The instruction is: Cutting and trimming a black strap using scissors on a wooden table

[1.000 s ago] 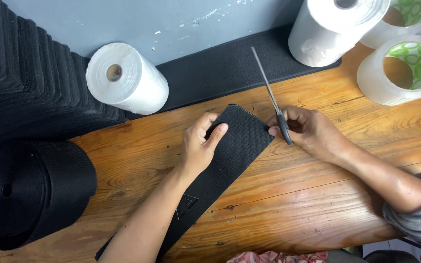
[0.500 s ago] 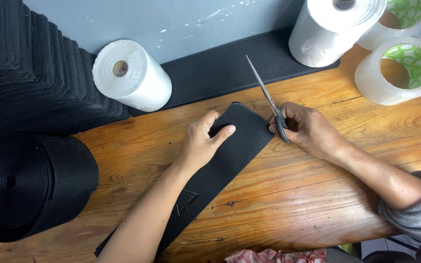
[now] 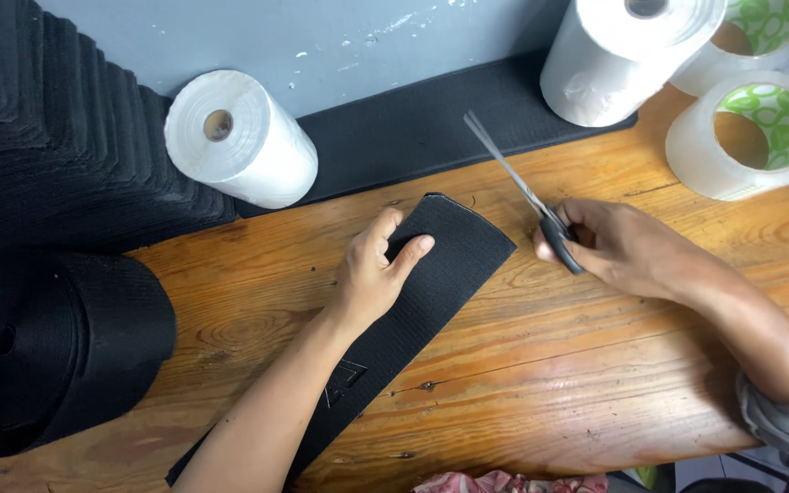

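Here, in the head view, the left hand (image 3: 374,274) lies flat with fingers spread on a wide black elastic strip (image 3: 413,301) that runs diagonally across the wooden table (image 3: 595,383), its far end rounded and lying free near the black mat (image 3: 422,128). The right hand (image 3: 627,246) is closed around the handles of a pair of scissors (image 3: 527,192), blades together and pointing up and away, just beside the strip's end but not touching it. That end looks already trimmed, so the cutting seems done for this piece; whatever follows is not started. The strip's near end runs under the forearm and out of frame, a big black roll (image 3: 38,356) sits at left, and the scissor handles are hidden inside the fist.
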